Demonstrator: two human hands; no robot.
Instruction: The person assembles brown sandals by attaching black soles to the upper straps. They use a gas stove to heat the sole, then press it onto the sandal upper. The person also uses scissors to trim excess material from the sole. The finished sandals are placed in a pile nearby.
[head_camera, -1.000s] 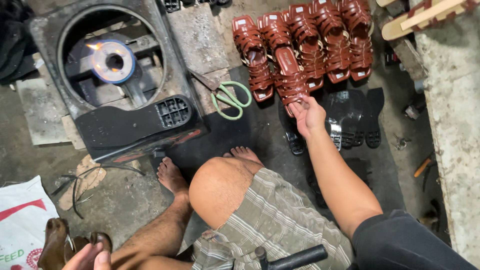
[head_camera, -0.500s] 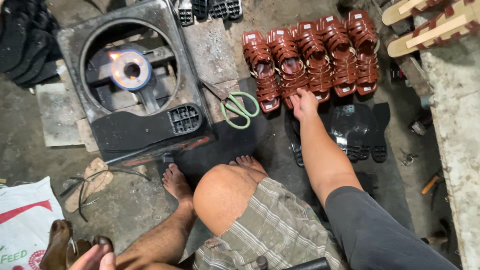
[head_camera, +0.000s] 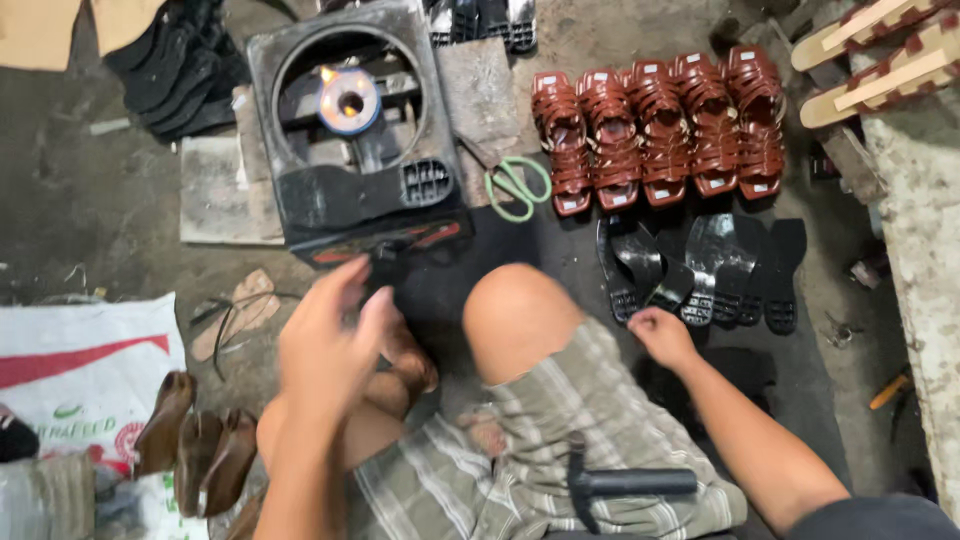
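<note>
Right hand (head_camera: 662, 335): fingers curled, pinching the near end of a black shoe sole (head_camera: 652, 268) from the row of black soles (head_camera: 740, 265) lying just beyond it. Red strapped sandal uppers (head_camera: 660, 125) lie further beyond. Left hand (head_camera: 330, 345): raised, blurred, fingers loosely spread, holding nothing; lit stove (head_camera: 350, 130) ahead of it.

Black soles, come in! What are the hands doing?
Right hand on black soles, grip unclear. Left hand raised, open, empty. Scissors beside stove.
</note>
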